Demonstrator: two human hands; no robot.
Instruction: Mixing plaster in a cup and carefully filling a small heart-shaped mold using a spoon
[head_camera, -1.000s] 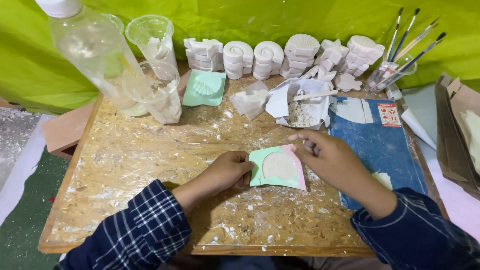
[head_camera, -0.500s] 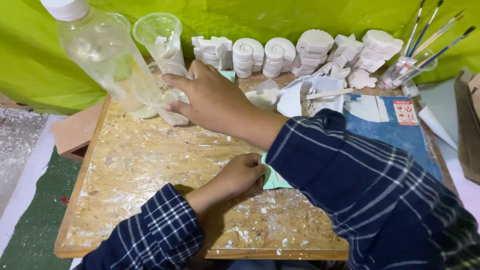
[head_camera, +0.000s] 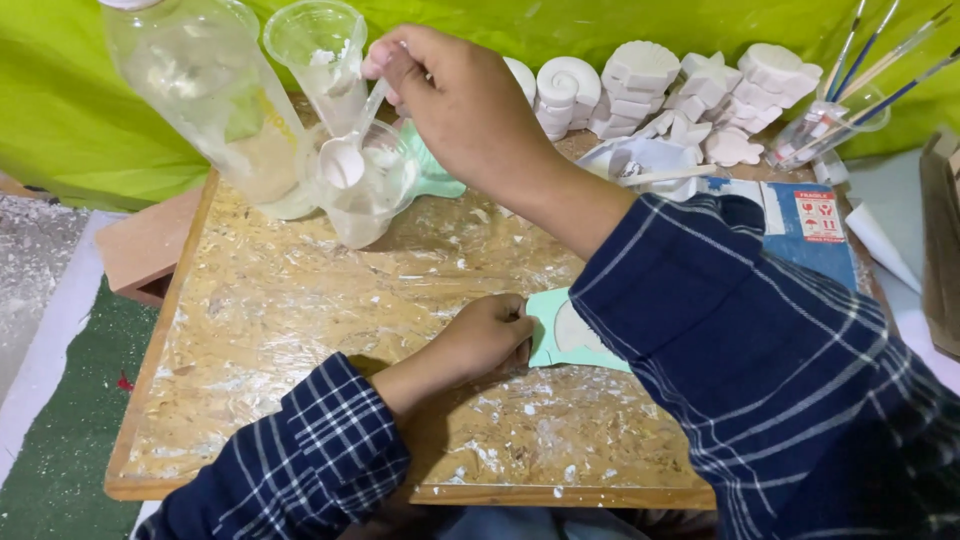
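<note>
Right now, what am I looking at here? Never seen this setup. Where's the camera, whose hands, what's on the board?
There is no machine: one camera sits on a person's head and looks down at their own two hands, both in blue plaid sleeves. The work surface is a plaster-spattered chipboard board in front of a green cloth. The right hand reaches across and holds a white plastic spoon over a clear cup, beside a large clear plastic bottle. The left hand rests on a mint-green mould, partly hidden by the right sleeve. Along the back stand white shell-shaped casts and a jar of paintbrushes.
</note>
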